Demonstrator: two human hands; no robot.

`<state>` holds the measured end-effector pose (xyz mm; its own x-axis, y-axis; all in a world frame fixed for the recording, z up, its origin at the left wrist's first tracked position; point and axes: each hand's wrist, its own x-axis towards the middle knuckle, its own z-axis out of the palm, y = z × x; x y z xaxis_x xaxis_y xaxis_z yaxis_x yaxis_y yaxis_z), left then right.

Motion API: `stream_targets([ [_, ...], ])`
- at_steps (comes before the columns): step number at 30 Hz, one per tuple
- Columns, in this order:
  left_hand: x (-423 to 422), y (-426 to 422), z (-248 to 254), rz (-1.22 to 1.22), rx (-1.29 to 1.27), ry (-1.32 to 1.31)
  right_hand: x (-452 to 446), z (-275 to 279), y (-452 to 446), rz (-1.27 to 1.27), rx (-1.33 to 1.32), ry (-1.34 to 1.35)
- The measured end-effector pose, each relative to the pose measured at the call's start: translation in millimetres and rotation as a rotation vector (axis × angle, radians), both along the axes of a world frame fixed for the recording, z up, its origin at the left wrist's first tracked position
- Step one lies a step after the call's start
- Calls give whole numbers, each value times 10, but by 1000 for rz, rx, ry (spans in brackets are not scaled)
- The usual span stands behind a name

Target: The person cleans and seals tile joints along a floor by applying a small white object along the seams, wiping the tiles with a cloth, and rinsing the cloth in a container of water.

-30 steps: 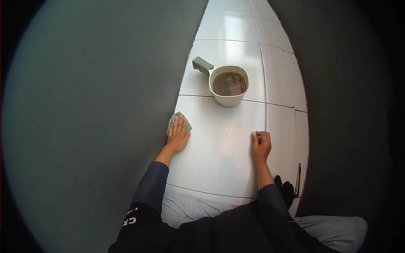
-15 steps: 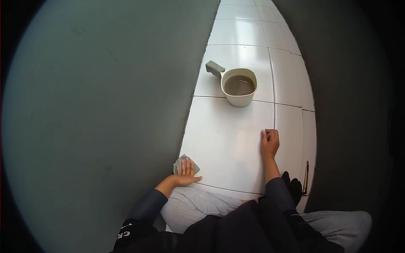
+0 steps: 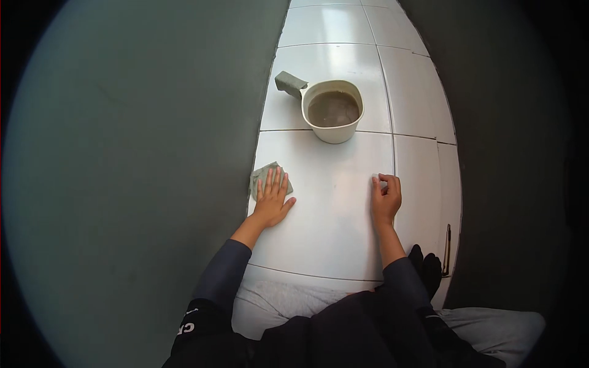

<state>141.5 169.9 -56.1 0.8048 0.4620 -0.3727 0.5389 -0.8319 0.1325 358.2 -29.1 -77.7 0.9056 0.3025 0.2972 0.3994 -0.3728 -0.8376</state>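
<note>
My left hand [image 3: 272,199] lies flat with its fingers stretched out, pressing a folded grey-green cloth [image 3: 256,183] onto the white tiles beside the left wall. My right hand [image 3: 386,199] hovers over or rests on the tiles to the right, fingers curled in towards the thumb. A small pale spot shows at its thumb tip; whether that is a held thing is unclear. Ahead of both hands stands a white plastic dipper [image 3: 333,136] with murky brownish water [image 3: 333,109] in it. Another grey-green cloth [image 3: 289,83] is draped over its handle, which points left.
Dark grey-green walls [image 3: 141,153] close in the narrow tiled floor [image 3: 325,245] on both sides. A slim, long tool [image 3: 447,250] lies along the right wall. Beside it are my feet in dark socks [image 3: 427,267].
My left hand has slid forward along the left wall with the cloth under it. My right hand keeps nearly the same pose. The view has shifted slightly.
</note>
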Motion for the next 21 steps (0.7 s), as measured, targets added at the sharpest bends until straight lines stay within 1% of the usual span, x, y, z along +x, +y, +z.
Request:
stream_targets([
  [5, 721, 674, -119, 77, 42, -57, 15, -29, -3, 52, -25, -13],
  [8, 994, 801, -110, 106, 72, -90, 10, 15, -3, 70, -26, -4],
  [10, 990, 799, -127, 113, 95, -84, 16, 35, -7, 75, -22, 3],
  [12, 906, 785, -135, -62, 116, -164, 17, 27, -2, 77, -6, 10],
  [13, 857, 735, -152, -127, 108, -208, 22, 23, 3, 74, -9, 19],
  [14, 807, 660, -169, -128, 105, -196, 28, 20, -1, 74, -12, 5],
  [17, 721, 376, -148, -346, 81, -291, 19, 7, -8, 78, -15, -5],
  [21, 579, -198, -34, -486, 17, -327, 24, 7, -13, 72, 8, -10],
])
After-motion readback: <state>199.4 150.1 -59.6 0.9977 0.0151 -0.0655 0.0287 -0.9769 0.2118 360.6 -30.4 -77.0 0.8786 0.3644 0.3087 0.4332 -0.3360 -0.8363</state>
